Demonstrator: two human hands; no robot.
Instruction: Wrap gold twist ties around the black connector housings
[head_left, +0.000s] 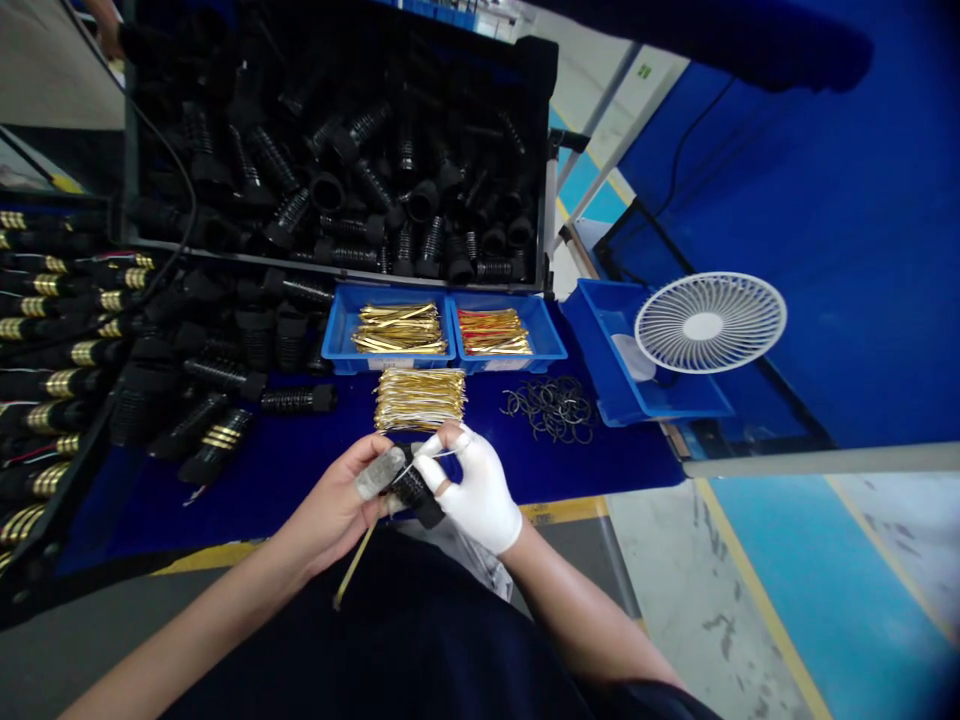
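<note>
My left hand [341, 507], with grey tape round the thumb, is closed on a black ribbed cylinder [417, 492] above the table's front edge. A flat gold strip [354, 566] hangs down from beneath that hand. My right hand [480, 497] wears a white glove with some fingertips bare. Its thumb and fingers pinch a thin pale strip [444, 453] that runs across the top of the cylinder. Whether this is the other end of the gold strip I cannot tell. Just beyond both hands lies a pile of gold strips [420, 398].
Two blue trays [337, 362] [551, 352] hold gold and red-gold strips. Black rings [555, 408] lie to the right, near a white fan [703, 326] and a blue bin [607, 400]. A large black crate [544, 180] of ribbed parts stands behind; gold-banded parts [60, 383] fill the left.
</note>
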